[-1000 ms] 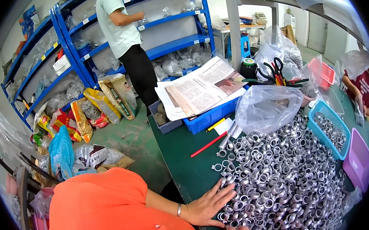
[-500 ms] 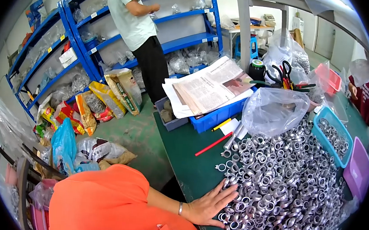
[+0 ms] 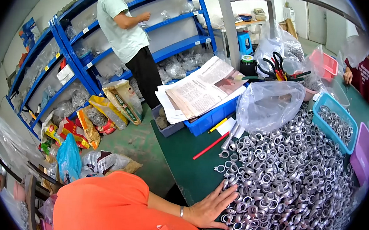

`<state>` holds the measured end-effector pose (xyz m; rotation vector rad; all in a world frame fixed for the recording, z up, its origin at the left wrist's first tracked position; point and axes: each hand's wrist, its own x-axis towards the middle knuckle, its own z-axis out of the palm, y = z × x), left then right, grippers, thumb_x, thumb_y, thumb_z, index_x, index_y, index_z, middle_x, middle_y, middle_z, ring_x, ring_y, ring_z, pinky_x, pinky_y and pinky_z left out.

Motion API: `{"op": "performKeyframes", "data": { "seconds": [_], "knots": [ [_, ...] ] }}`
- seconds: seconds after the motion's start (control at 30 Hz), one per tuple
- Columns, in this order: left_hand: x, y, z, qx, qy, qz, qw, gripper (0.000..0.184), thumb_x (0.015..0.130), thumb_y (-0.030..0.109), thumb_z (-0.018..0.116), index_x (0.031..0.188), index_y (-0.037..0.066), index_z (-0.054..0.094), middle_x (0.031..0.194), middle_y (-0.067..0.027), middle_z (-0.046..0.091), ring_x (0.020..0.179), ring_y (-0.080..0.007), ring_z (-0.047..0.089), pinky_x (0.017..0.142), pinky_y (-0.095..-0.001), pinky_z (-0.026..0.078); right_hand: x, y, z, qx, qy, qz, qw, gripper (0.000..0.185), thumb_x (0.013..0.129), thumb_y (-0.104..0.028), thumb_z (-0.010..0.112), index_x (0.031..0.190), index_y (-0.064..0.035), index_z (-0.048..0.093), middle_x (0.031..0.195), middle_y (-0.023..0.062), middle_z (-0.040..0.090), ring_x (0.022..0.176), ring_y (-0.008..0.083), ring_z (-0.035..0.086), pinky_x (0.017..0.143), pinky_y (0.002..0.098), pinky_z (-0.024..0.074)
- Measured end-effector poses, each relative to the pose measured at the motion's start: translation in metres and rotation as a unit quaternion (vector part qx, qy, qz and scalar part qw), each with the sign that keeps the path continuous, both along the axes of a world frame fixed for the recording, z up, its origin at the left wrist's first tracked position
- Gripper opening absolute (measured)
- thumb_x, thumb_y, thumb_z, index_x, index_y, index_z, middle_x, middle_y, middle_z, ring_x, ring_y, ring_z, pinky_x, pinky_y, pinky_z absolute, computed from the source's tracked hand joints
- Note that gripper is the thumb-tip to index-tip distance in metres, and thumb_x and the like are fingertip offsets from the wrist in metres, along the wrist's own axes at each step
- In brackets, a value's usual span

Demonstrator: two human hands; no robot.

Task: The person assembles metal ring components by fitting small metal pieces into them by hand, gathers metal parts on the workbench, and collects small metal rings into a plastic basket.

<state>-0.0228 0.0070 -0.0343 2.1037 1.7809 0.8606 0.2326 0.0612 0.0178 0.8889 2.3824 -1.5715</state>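
My left hand (image 3: 209, 207) rests palm down on the green table, its fingers spread and stretched out. Its fingertips touch the left edge of a wide heap of grey metal rings (image 3: 283, 177), many with a small tab. I see nothing held in it. A bracelet (image 3: 181, 211) circles the wrist below an orange sleeve (image 3: 122, 209). My right hand is out of view.
A red pencil-like stick (image 3: 210, 146), a clear plastic bag (image 3: 270, 106), and a blue bin (image 3: 214, 116) topped with newspaper (image 3: 205, 91) lie beyond the heap. A turquoise basket (image 3: 335, 121) and pliers (image 3: 277, 66) are farther right. One person (image 3: 124, 29) stands by blue shelves; another (image 3: 360, 76) is at right.
The view has shifted slightly. A bit of my right hand at the bottom edge has gone out of view. My left hand stays at the heap's edge.
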Motion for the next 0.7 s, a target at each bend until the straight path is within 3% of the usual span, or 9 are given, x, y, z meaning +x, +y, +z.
{"op": "performKeyframes", "data": {
  "seconds": [0.07,0.13,0.17,0.27,0.4,0.57,0.63,0.67,0.7],
  "knots": [
    [0.001,0.000,-0.002,0.002,-0.008,-0.003,1.000,0.104,0.070,0.043,0.073,0.141,-0.002,0.012,0.146,-0.0238,0.010,0.131,-0.0535,0.010,0.106,-0.0544,0.020,-0.003,0.003,0.006,-0.057,-0.022,-0.030,0.998,0.007,0.077,-0.005,0.052,0.083,-0.0016,0.050,0.082,0.0246,0.058,0.072,0.0388,0.060,0.061,0.0451,0.0474],
    [0.000,0.001,-0.006,-0.003,-0.006,-0.008,1.000,0.103,0.070,0.042,0.073,0.140,-0.003,0.012,0.146,-0.0243,0.011,0.131,-0.0535,0.011,0.106,-0.0540,0.021,-0.008,0.007,0.015,0.185,0.025,0.080,0.979,0.014,0.078,-0.005,0.051,0.092,-0.0024,0.054,0.087,0.0232,0.059,0.073,0.0390,0.060,0.063,0.0431,0.0488],
    [0.000,0.000,-0.006,-0.007,-0.008,-0.008,1.000,0.103,0.070,0.042,0.073,0.140,-0.003,0.012,0.146,-0.0243,0.011,0.131,-0.0535,0.011,0.106,-0.0540,0.021,-0.015,0.009,0.029,0.194,0.031,0.005,0.980,0.008,0.075,-0.004,0.058,0.083,-0.0050,0.058,0.084,0.0175,0.057,0.071,0.0370,0.058,0.057,0.0443,0.0463],
    [0.000,0.001,-0.001,0.012,0.013,-0.006,1.000,0.101,0.072,0.043,0.072,0.140,-0.003,0.013,0.146,-0.0247,0.011,0.130,-0.0547,0.010,0.105,-0.0546,0.022,-0.023,0.006,0.019,0.295,0.148,-0.129,0.935,0.007,0.079,-0.003,0.057,0.085,-0.0066,0.059,0.086,0.0130,0.056,0.065,0.0337,0.058,0.055,0.0406,0.0474],
    [0.001,0.000,-0.003,0.022,0.015,-0.001,1.000,0.102,0.073,0.045,0.070,0.141,-0.002,0.011,0.147,-0.0231,0.008,0.130,-0.0554,0.008,0.105,-0.0554,0.021,-0.027,0.001,0.015,0.328,0.170,-0.176,0.912,0.007,0.082,-0.004,0.058,0.088,-0.0033,0.059,0.094,0.0154,0.059,0.069,0.0331,0.059,0.059,0.0390,0.0489],
    [0.000,-0.001,-0.002,0.009,0.021,0.002,1.000,0.102,0.073,0.046,0.070,0.142,-0.001,0.010,0.148,-0.0225,0.007,0.130,-0.0553,0.008,0.105,-0.0556,0.020,-0.031,-0.002,0.003,0.363,0.196,-0.204,0.888,0.014,0.079,-0.004,0.061,0.092,-0.0005,0.060,0.087,0.0176,0.059,0.077,0.0349,0.058,0.067,0.0402,0.0482],
    [0.001,-0.003,-0.005,0.016,0.023,0.009,1.000,0.103,0.072,0.046,0.070,0.142,-0.001,0.011,0.148,-0.0224,0.007,0.131,-0.0548,0.008,0.105,-0.0557,0.020,-0.035,-0.003,0.004,0.364,0.211,-0.240,0.875,0.019,0.077,-0.003,0.062,0.096,-0.0006,0.060,0.087,0.0174,0.059,0.077,0.0342,0.058,0.067,0.0400,0.0479],
    [0.001,-0.002,-0.005,0.012,0.024,0.016,1.000,0.102,0.071,0.045,0.071,0.142,0.001,0.013,0.149,-0.0197,0.007,0.131,-0.0532,0.009,0.105,-0.0553,0.021,-0.035,-0.002,-0.001,0.418,0.241,-0.232,0.844,0.022,0.077,-0.002,0.063,0.099,-0.0008,0.060,0.086,0.0172,0.059,0.074,0.0342,0.056,0.065,0.0398,0.0471],
    [0.001,-0.003,-0.004,0.012,0.022,0.018,1.000,0.102,0.071,0.045,0.071,0.142,0.001,0.013,0.149,-0.0197,0.007,0.131,-0.0532,0.009,0.105,-0.0553,0.021,-0.033,-0.002,-0.003,0.395,0.234,-0.242,0.855,0.018,0.077,-0.002,0.063,0.094,-0.0003,0.061,0.086,0.0172,0.058,0.073,0.0347,0.055,0.064,0.0404,0.0461]
  ]
}}
